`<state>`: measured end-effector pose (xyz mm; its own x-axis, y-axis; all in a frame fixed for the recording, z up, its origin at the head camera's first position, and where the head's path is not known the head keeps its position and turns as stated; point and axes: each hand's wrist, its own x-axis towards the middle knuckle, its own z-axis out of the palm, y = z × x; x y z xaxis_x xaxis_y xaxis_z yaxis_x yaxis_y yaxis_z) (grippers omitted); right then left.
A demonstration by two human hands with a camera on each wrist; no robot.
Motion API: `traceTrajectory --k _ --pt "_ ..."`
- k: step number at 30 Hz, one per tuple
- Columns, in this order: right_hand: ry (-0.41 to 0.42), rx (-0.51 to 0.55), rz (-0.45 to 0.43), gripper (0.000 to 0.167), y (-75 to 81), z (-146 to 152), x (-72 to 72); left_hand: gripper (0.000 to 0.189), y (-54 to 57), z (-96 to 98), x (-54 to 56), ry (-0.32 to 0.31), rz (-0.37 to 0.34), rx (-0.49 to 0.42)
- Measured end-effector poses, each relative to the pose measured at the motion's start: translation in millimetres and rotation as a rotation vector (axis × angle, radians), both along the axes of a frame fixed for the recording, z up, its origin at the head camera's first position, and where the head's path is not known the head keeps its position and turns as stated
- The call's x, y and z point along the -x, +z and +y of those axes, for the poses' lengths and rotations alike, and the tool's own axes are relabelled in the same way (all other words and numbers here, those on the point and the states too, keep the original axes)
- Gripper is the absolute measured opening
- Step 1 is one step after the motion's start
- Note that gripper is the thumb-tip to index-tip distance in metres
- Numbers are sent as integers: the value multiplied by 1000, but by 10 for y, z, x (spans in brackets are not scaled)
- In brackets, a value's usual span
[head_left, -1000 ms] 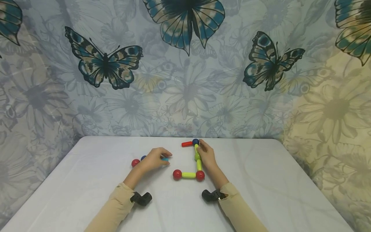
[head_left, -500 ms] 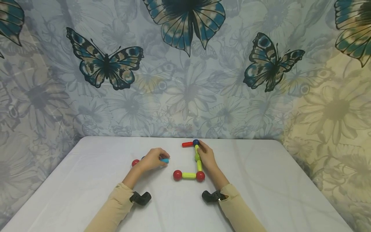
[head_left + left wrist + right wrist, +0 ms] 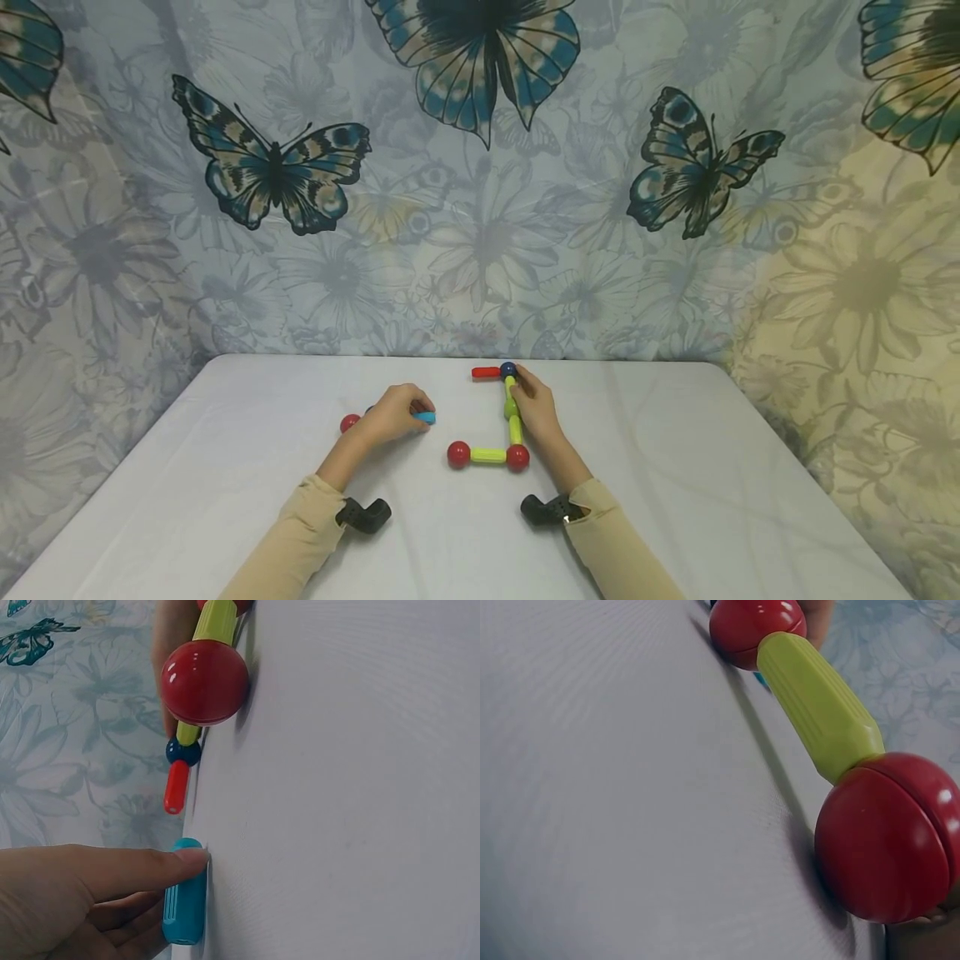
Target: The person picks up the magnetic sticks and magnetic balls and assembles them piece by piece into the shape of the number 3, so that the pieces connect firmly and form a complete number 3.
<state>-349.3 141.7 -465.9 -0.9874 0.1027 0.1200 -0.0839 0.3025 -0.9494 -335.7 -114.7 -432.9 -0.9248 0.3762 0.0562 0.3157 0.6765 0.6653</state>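
My left hand point(image 3: 393, 412) pinches a light-blue building rod point(image 3: 184, 900) between thumb and fingers, low over the white table. My right hand point(image 3: 538, 404) holds the far part of a joined rod-and-ball shape at its right side, fingers at the upper yellow-green rod point(image 3: 509, 385). That shape runs from a red rod point(image 3: 486, 372) through a dark-blue ball point(image 3: 507, 369) and a green ball point(image 3: 512, 408) to a red corner ball point(image 3: 517, 457). From there another yellow-green rod point(image 3: 488, 456) leads left to a second red ball point(image 3: 459, 454). The right fingertips are partly hidden.
Behind my left hand lie a loose red ball point(image 3: 350, 423) and a dark-blue ball point(image 3: 370, 409), mostly covered by the hand. The white table point(image 3: 675, 483) ends at a butterfly-patterned backdrop point(image 3: 480, 275). Each wrist carries a black camera.
My left hand has drawn slightly left and its fingers have closed in on the blue rod. The red rod has swung slightly to lie level; the right hand stays in place.
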Motion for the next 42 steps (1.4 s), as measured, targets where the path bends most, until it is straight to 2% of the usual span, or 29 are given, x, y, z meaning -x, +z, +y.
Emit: traceTrajectory --k 10,19,25,33,36,42 --pt "-40 33 20 45 -7 -12 -12 16 -5 16 -15 13 6 -10" --pt "-74 64 -1 44 1 -21 -42 14 -17 64 -7 7 65 -29" --pt "-69 77 14 44 7 -23 -51 16 -30 153 92 47 106 -21" --pt "-72 77 23 44 -19 -14 -46 18 -57 295 271 49 158 -16" --pt "-71 73 22 45 -34 -14 -39 18 -71 338 317 50 165 -13" --pt "-65 71 40 44 -39 -9 -47 15 -80 408 343 13 123 5"
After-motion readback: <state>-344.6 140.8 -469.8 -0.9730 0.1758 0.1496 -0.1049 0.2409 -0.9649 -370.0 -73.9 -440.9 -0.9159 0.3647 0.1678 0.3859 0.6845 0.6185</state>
